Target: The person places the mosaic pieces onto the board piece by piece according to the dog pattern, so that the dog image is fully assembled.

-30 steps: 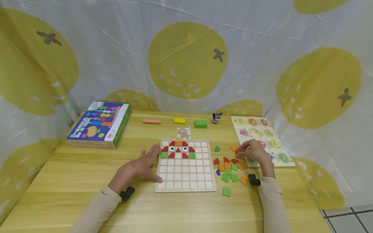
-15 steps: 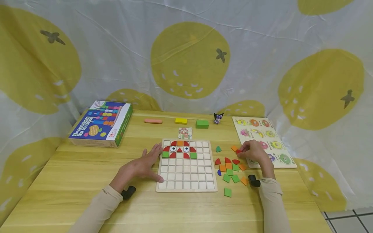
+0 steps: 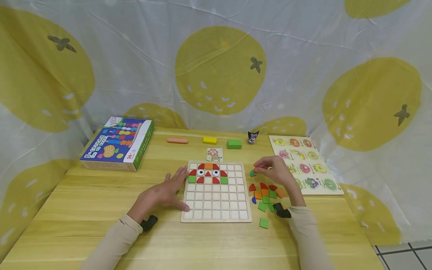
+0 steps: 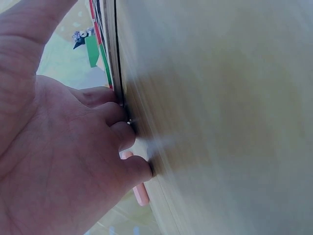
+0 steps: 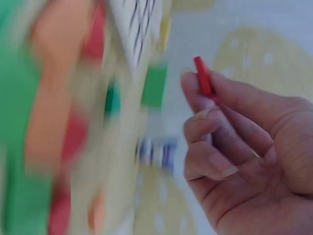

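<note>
Right hand [image 3: 278,172] pinches a small red piece [image 5: 203,77] between thumb and fingers, above the tabletop [image 3: 216,245], near the dark green piece [image 3: 252,173], right of the grid board [image 3: 216,204]. Left hand [image 3: 163,192] rests at the board's left edge, fingers spread wide. Loose coloured pieces [image 3: 266,200] lie nearer the person.

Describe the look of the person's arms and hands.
The left hand and right hand are ungloved. The left sleeve and right sleeve are plain beige. A black device shows by the left wrist, another black device by the right.
</note>
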{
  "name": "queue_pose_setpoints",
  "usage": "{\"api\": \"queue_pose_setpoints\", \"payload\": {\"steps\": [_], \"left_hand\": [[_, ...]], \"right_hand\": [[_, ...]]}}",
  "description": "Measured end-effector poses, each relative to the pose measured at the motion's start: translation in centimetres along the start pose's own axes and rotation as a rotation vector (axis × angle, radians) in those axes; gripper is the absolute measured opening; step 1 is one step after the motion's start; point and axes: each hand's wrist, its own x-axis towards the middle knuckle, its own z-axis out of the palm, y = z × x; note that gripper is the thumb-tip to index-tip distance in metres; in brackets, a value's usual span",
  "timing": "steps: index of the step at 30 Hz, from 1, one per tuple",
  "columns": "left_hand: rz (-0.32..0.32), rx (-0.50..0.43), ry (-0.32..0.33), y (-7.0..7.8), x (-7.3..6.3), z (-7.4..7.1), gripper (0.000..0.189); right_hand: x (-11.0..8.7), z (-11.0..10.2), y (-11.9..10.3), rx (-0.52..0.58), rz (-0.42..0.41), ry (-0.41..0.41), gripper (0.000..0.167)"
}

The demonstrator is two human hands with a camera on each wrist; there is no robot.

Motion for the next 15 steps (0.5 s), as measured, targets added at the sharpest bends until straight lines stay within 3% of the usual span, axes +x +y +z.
{"api": "queue_pose_setpoints", "payload": {"steps": [8, 15], "left_hand": [[-0.004, -0.020, -0.009, 0.0, 0.0, 0.1, 0.130], [-0.001, -0.003, -0.002, -0.1, 0.1, 0.0, 0.130]], "right_hand": [[2.6, 7.4, -5.6, 0.268, 0.006, -0.158, 0.007], [4.5, 11.6, -8.4, 0.282, -0.037, -0.224, 0.006]]}}
